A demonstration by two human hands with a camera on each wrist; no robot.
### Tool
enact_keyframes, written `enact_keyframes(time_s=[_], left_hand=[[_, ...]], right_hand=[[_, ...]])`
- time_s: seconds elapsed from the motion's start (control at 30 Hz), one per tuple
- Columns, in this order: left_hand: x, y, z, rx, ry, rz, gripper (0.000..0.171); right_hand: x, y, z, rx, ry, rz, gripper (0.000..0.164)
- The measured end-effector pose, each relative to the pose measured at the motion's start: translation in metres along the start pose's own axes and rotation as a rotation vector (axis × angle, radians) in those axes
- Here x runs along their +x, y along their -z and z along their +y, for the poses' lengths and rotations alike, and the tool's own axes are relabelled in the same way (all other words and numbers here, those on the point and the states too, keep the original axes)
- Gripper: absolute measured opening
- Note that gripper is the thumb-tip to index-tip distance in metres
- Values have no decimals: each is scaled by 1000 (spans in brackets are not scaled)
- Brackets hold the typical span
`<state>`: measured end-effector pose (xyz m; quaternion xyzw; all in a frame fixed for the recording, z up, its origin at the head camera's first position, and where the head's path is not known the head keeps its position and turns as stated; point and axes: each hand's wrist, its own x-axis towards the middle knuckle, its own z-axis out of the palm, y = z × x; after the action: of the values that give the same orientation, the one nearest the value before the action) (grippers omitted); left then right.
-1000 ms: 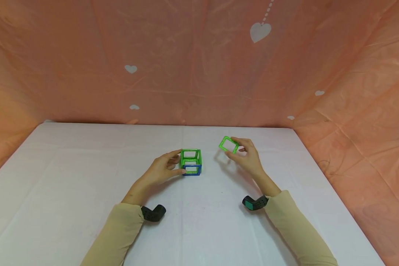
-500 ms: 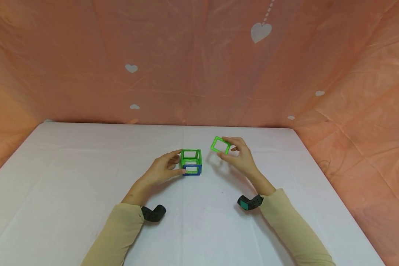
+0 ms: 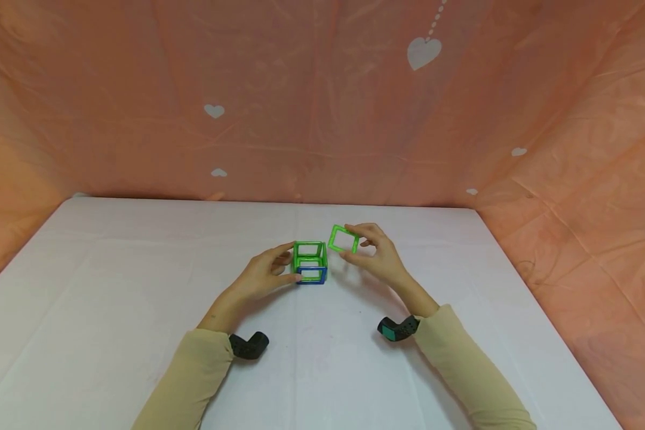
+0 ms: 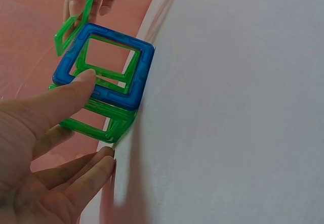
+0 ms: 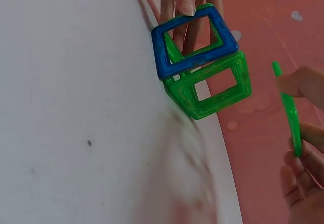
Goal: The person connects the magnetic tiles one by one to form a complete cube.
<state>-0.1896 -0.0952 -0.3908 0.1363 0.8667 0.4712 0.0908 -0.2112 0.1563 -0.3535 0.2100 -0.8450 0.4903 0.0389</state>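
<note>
On the white table, a cube of square magnetic tile frames stands, with a blue tile (image 4: 145, 77) as its near side and green tiles (image 5: 243, 77) on other sides. My left hand (image 3: 260, 272) grips the cube (image 3: 312, 268) from the left, its thumb on the blue tile and fingers at the far side. A single green square magnetic tile (image 3: 331, 236) is pinched at its edge between thumb and fingers of my right hand (image 3: 378, 254). It hangs tilted above the table, just right of the cube and a little higher, apart from it in the right wrist view.
The white cloth-covered table (image 3: 140, 269) stretches around both hands. An orange curtain (image 3: 301, 119) with pale hearts hangs behind it and along both sides. Black wrist cameras sit on the left wrist (image 3: 249, 346) and the right wrist (image 3: 398, 329).
My right hand has carried the green magnetic tile leftward, close to the cube. The left hand and the cube have stayed in place.
</note>
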Motion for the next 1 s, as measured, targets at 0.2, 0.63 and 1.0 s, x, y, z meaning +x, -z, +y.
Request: enact_keyframes(time_s=[0.2, 0.63, 1.0], left_hand=[[0, -1, -1, -7, -3, -2, 71], [-1, 0, -1, 8, -1, -8, 72], [-3, 0, -1, -10, 4, -21, 71]], right_hand=[[6, -7, 22, -14, 59, -24, 54], [12, -14, 21, -15, 135, -67, 53], [12, -25, 12, 29, 160, -101, 51]])
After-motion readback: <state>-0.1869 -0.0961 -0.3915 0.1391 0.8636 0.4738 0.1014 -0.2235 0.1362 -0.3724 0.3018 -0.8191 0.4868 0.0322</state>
